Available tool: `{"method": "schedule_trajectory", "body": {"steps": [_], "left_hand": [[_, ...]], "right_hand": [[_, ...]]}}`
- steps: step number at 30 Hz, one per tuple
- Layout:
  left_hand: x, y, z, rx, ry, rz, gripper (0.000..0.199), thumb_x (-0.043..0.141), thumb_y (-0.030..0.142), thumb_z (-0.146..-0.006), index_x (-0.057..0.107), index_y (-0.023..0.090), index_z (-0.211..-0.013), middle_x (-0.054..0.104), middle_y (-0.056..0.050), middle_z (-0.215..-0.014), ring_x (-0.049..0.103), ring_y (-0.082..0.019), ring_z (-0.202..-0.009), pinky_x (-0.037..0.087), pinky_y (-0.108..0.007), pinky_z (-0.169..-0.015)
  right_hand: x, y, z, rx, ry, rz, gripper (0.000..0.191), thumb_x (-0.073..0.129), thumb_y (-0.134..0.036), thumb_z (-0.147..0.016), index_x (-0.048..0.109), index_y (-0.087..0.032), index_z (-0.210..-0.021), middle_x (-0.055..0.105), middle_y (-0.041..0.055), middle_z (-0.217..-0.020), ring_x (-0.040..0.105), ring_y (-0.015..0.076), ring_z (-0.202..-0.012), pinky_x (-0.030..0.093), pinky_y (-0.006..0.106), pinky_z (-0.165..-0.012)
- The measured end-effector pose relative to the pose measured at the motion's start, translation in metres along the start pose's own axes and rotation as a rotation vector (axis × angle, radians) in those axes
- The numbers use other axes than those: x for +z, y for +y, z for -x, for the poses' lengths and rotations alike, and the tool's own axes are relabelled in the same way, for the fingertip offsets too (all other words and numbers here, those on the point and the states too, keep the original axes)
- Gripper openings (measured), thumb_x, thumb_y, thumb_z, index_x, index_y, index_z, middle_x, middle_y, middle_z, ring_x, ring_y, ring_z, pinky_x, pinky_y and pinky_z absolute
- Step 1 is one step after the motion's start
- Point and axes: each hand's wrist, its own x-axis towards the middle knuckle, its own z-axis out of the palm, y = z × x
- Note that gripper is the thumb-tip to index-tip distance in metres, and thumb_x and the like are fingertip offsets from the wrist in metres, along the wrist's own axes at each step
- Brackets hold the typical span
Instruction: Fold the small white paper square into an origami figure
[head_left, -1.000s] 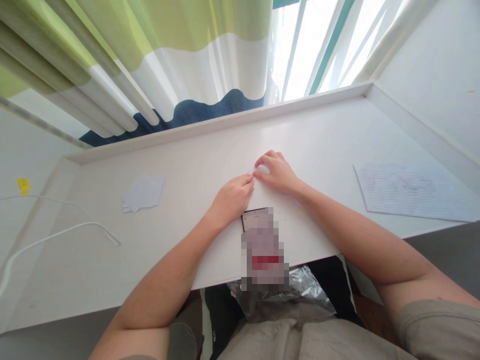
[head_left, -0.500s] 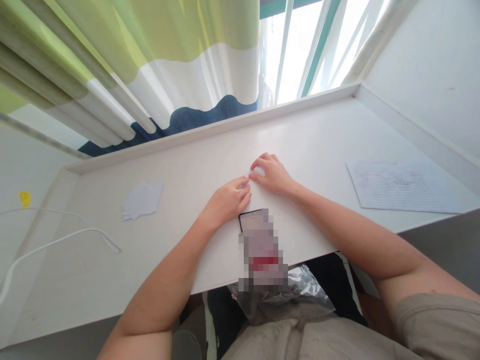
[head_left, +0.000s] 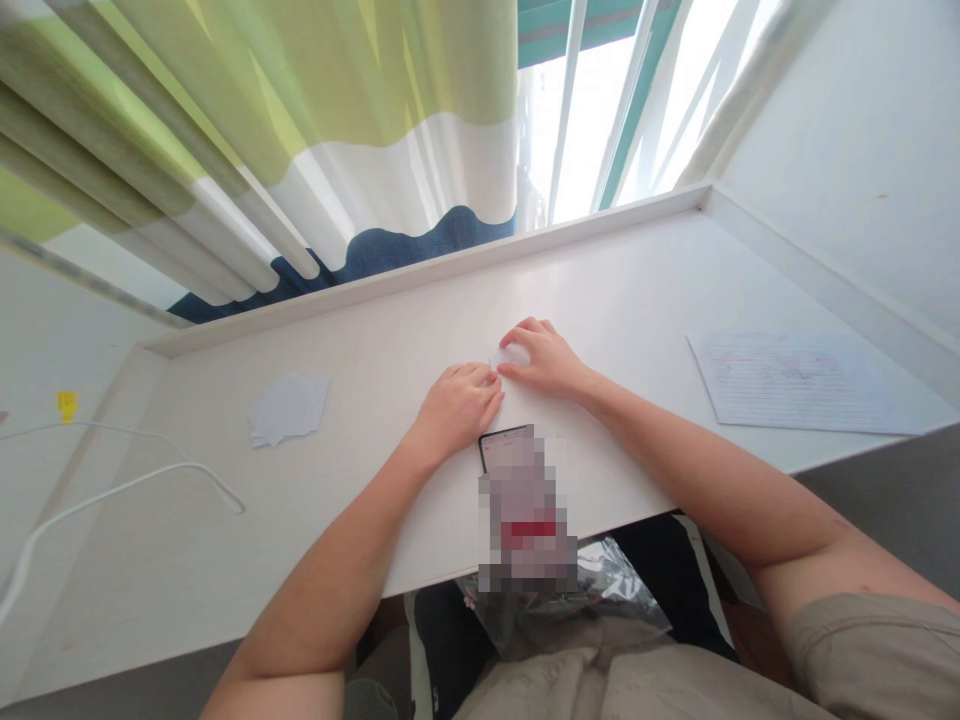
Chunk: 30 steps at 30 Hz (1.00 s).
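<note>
A small piece of white paper (head_left: pixel 513 355) lies on the white desk between my hands. My right hand (head_left: pixel 541 358) curves over its right side, thumb and fingertips pinched on it. From the left, my left hand (head_left: pixel 463 402) rests on the desk with its fingers pressed together at the paper's left edge, covering part of it. Just below my hands is a phone (head_left: pixel 517 500), screen up and mostly pixelated, reaching to the desk's front edge.
White paper pieces (head_left: pixel 291 410) are piled on the left. Lined sheets with writing (head_left: pixel 795 378) lie at the right. A white cable (head_left: pixel 142 470) crosses the left side. Clear plastic (head_left: pixel 607 590) is on my lap. A raised rim (head_left: pixel 420 270) runs along the desk's back.
The view has tilted slightly upward, so the desk appears lower. More of the white paper shows between my hands, which stay in nearly the same place.
</note>
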Motion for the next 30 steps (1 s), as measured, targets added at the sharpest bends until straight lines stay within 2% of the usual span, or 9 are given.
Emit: {"method": "schedule_trajectory", "body": {"steps": [5, 9, 15, 20, 25, 28, 30], "left_hand": [[0.013, -0.002, -0.001, -0.066, 0.132, 0.109, 0.025, 0.057, 0.022, -0.109, 0.081, 0.02, -0.108, 0.079, -0.013, -0.122, 0.075, -0.028, -0.117, 0.063, -0.048, -0.106], [0.019, -0.002, 0.001, -0.126, 0.198, 0.21, 0.018, 0.062, 0.024, -0.107, 0.079, 0.022, -0.109, 0.079, -0.011, -0.12, 0.075, -0.026, -0.114, 0.065, -0.045, -0.104], [0.019, -0.005, 0.001, -0.175, 0.219, 0.274, 0.024, 0.057, 0.023, -0.111, 0.074, 0.019, -0.127, 0.08, -0.011, -0.121, 0.074, -0.025, -0.116, 0.063, -0.043, -0.103], [0.024, -0.013, -0.007, -0.282, 0.225, 0.265, 0.028, 0.059, 0.027, -0.11, 0.074, 0.02, -0.132, 0.08, -0.011, -0.117, 0.071, -0.026, -0.115, 0.06, -0.045, -0.106], [0.03, -0.015, -0.011, -0.311, 0.183, 0.156, 0.04, 0.061, 0.033, -0.108, 0.071, 0.024, -0.146, 0.07, -0.013, -0.149, 0.06, -0.031, -0.137, 0.053, -0.053, -0.117], [0.029, -0.015, -0.01, -0.305, 0.163, 0.176, 0.038, 0.059, 0.033, -0.109, 0.074, 0.028, -0.143, 0.07, -0.011, -0.15, 0.059, -0.031, -0.139, 0.053, -0.054, -0.118], [0.027, -0.015, -0.01, -0.315, 0.174, 0.22, 0.035, 0.061, 0.033, -0.108, 0.075, 0.026, -0.139, 0.073, -0.011, -0.146, 0.06, -0.031, -0.137, 0.053, -0.053, -0.118]], "right_hand": [[-0.007, 0.006, 0.003, -0.173, -0.078, -0.076, 0.033, 0.078, -0.04, -0.094, 0.077, -0.029, -0.125, 0.073, 0.0105, -0.13, 0.065, 0.0338, -0.126, 0.048, 0.057, -0.114], [-0.012, 0.009, 0.005, -0.265, -0.136, -0.122, 0.028, 0.078, -0.04, -0.094, 0.081, -0.029, -0.12, 0.077, 0.0099, -0.13, 0.068, 0.0328, -0.126, 0.046, 0.057, -0.116], [-0.012, 0.011, 0.002, -0.267, -0.139, -0.151, 0.031, 0.078, -0.036, -0.093, 0.081, -0.025, -0.122, 0.079, 0.0122, -0.128, 0.071, 0.033, -0.122, 0.05, 0.056, -0.114], [-0.009, 0.012, 0.0, -0.247, -0.101, -0.194, 0.02, 0.072, -0.027, -0.092, 0.081, -0.024, -0.109, 0.08, 0.0116, -0.123, 0.073, 0.0305, -0.118, 0.055, 0.052, -0.11], [-0.012, 0.009, 0.001, -0.189, -0.086, -0.249, 0.013, 0.075, -0.027, -0.086, 0.075, -0.025, -0.099, 0.082, 0.0078, -0.109, 0.075, 0.0282, -0.107, 0.057, 0.048, -0.103], [-0.015, 0.005, 0.002, -0.186, -0.081, -0.268, 0.007, 0.072, -0.032, -0.09, 0.072, -0.025, -0.092, 0.081, 0.007, -0.103, 0.074, 0.0274, -0.104, 0.057, 0.047, -0.101], [-0.016, 0.003, 0.003, -0.186, -0.079, -0.268, 0.01, 0.07, -0.034, -0.092, 0.07, -0.025, -0.089, 0.081, 0.0075, -0.102, 0.074, 0.0275, -0.103, 0.056, 0.047, -0.101]]}}
